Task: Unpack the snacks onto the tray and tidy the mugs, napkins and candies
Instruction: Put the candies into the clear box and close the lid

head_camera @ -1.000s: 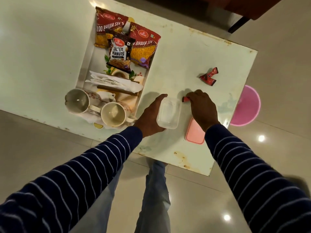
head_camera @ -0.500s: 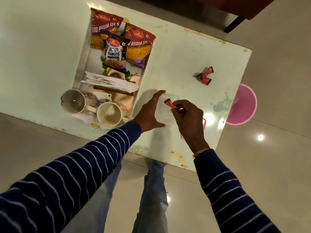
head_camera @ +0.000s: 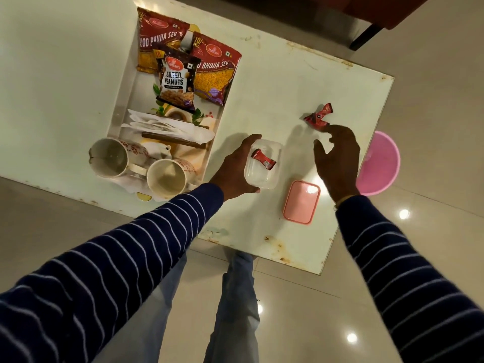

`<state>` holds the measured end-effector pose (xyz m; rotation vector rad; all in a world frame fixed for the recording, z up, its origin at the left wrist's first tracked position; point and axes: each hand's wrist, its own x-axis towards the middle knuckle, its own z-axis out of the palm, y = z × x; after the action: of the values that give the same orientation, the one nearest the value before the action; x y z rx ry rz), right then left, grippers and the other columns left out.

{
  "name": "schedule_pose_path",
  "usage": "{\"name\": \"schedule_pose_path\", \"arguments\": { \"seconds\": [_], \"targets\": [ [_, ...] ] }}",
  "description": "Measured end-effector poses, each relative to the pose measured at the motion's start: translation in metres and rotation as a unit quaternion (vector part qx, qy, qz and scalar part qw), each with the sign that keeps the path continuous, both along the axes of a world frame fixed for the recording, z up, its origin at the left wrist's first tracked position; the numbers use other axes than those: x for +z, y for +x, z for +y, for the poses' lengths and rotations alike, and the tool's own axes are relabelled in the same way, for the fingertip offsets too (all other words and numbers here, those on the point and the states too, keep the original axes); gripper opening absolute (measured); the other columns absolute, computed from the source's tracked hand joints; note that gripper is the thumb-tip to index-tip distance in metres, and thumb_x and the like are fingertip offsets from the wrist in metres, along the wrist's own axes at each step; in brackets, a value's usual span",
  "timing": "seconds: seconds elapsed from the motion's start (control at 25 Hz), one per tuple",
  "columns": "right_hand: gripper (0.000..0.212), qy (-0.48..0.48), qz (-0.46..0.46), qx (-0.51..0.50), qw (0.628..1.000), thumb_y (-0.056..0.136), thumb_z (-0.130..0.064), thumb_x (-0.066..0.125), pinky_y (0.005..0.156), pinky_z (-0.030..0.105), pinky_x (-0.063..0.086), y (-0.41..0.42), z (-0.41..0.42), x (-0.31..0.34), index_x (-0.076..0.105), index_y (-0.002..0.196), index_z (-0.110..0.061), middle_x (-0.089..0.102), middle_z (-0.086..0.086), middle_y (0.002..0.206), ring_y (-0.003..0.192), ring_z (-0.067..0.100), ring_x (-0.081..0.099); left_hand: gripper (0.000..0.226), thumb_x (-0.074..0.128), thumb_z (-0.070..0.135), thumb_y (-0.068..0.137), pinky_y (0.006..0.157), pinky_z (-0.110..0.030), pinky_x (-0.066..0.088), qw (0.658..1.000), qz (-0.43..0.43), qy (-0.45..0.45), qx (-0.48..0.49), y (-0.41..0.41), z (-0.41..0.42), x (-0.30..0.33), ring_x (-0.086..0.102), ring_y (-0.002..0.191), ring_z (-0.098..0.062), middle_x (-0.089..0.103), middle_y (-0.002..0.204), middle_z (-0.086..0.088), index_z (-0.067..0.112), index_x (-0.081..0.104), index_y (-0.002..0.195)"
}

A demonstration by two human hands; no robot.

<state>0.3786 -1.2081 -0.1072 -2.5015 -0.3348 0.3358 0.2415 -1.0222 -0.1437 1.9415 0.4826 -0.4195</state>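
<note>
My left hand (head_camera: 233,170) grips a small clear plastic box (head_camera: 263,166) on the white table; one red candy (head_camera: 263,159) lies inside it. My right hand (head_camera: 337,155) is open, fingers spread, its fingertip just below the red candies (head_camera: 318,117) lying on the table at the right. The box's pink lid (head_camera: 301,201) lies flat between my hands. On the tray (head_camera: 119,111) at the left sit three snack packets (head_camera: 178,79), white napkins (head_camera: 167,127) and two mugs (head_camera: 136,165).
A pink bin (head_camera: 379,166) stands on the floor just past the table's right edge. The table's near edge (head_camera: 262,254) is rusty. A dark chair leg (head_camera: 362,39) shows at the top right. My legs stand below the table edge.
My right hand dropped the red candy into the clear box, then moved right and away toward the candies on the table. The pink lid is uncovered again. My left hand stayed on the box.
</note>
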Motion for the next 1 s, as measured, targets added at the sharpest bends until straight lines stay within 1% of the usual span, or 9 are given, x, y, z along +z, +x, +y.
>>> {"name": "schedule_pose_path", "arguments": {
  "seconds": [0.08,0.12,0.2,0.36,0.52,0.6,0.72,0.88,1.0],
  "targets": [
    [0.039,-0.064,0.020,0.054,0.996,0.092,-0.013,0.063,0.096,0.012,0.028,0.022,-0.005,-0.008,0.056,0.131,-0.011,0.055,0.006,0.135,0.126,0.024,0.049,0.124,0.096,0.023,0.055,0.102,-0.037,0.046,1.000,-0.001,0.007,-0.004,0.004,-0.001,-0.005,0.045,0.128,-0.019,0.039,0.147,0.000,0.033,0.016,0.149],
    [0.043,-0.084,0.031,0.071,0.993,0.092,-0.014,0.062,0.097,0.014,0.027,0.029,-0.006,-0.011,0.053,0.134,-0.013,0.052,0.006,0.139,0.130,0.025,0.046,0.124,0.096,0.023,0.055,0.101,-0.035,0.046,1.000,-0.002,0.008,-0.004,0.005,-0.001,-0.008,0.045,0.126,-0.015,0.039,0.146,0.001,0.034,0.016,0.149],
    [0.046,-0.108,0.042,0.086,0.990,0.093,-0.015,0.062,0.101,0.027,0.036,0.039,-0.005,-0.018,0.050,0.137,-0.015,0.051,0.006,0.140,0.130,0.027,0.045,0.124,0.096,0.023,0.055,0.100,-0.034,0.046,1.000,-0.003,0.008,-0.003,0.006,-0.001,-0.013,0.043,0.123,-0.012,0.039,0.146,0.002,0.036,0.016,0.148],
    [0.046,-0.106,0.038,0.073,0.991,0.091,-0.016,0.064,0.096,0.042,0.045,0.040,-0.002,-0.025,0.048,0.134,-0.014,0.060,0.009,0.127,0.120,0.030,0.051,0.129,0.096,0.023,0.054,0.103,-0.034,0.043,1.000,-0.006,0.025,-0.010,0.005,0.001,-0.019,0.041,0.129,-0.014,0.037,0.148,0.001,0.038,0.011,0.149],
    [0.030,-0.097,0.020,0.067,0.993,0.092,-0.013,0.062,0.082,0.042,0.051,0.038,-0.002,-0.034,0.052,0.120,-0.013,0.065,0.009,0.111,0.105,0.030,0.059,0.142,0.097,0.025,0.050,0.101,-0.028,0.035,0.998,0.006,0.037,-0.048,0.007,0.002,-0.020,0.038,0.136,-0.020,0.030,0.153,0.000,0.040,-0.001,0.151],
    [0.018,-0.054,0.016,0.052,0.997,0.092,-0.009,0.059,0.081,0.042,0.053,0.039,-0.001,-0.037,0.058,0.110,-0.010,0.068,0.010,0.104,0.096,0.028,0.062,0.147,0.098,0.028,0.048,0.101,-0.026,0.030,0.998,0.009,0.029,-0.057,0.008,0.002,-0.019,0.032,0.140,-0.019,0.022,0.157,0.003,0.042,-0.006,0.151],
    [0.011,0.041,0.030,-0.009,0.999,0.090,-0.003,0.061,0.083,0.033,0.054,0.037,0.005,-0.034,0.066,0.099,-0.002,0.071,0.012,0.097,0.087,0.026,0.066,0.147,0.097,0.033,0.049,0.103,-0.027,0.027,0.998,-0.002,0.027,-0.055,0.010,0.003,-0.019,0.026,0.142,-0.018,0.015,0.159,0.005,0.041,-0.008,0.151],
    [0.014,0.107,0.037,-0.094,0.989,0.086,-0.007,0.068,0.068,0.004,0.046,0.012,0.016,-0.010,0.068,0.100,-0.007,0.072,0.000,0.091,0.076,0.006,0.066,0.141,0.096,0.036,0.050,0.107,-0.029,0.029,0.998,-0.001,0.028,-0.061,0.009,0.007,-0.019,0.025,0.143,-0.018,0.015,0.160,0.005,0.041,-0.001,0.152],
    [0.014,0.155,0.095,-0.099,0.978,0.088,-0.015,0.072,0.062,0.001,0.044,-0.034,0.023,0.007,0.067,0.101,-0.016,0.071,-0.008,0.084,0.074,-0.008,0.064,0.133,0.096,0.037,0.052,0.110,-0.037,0.035,0.998,-0.003,0.034,-0.058,0.009,0.007,-0.017,0.029,0.142,-0.020,0.022,0.159,0.003,0.036,0.009,0.152]
  ]
}}
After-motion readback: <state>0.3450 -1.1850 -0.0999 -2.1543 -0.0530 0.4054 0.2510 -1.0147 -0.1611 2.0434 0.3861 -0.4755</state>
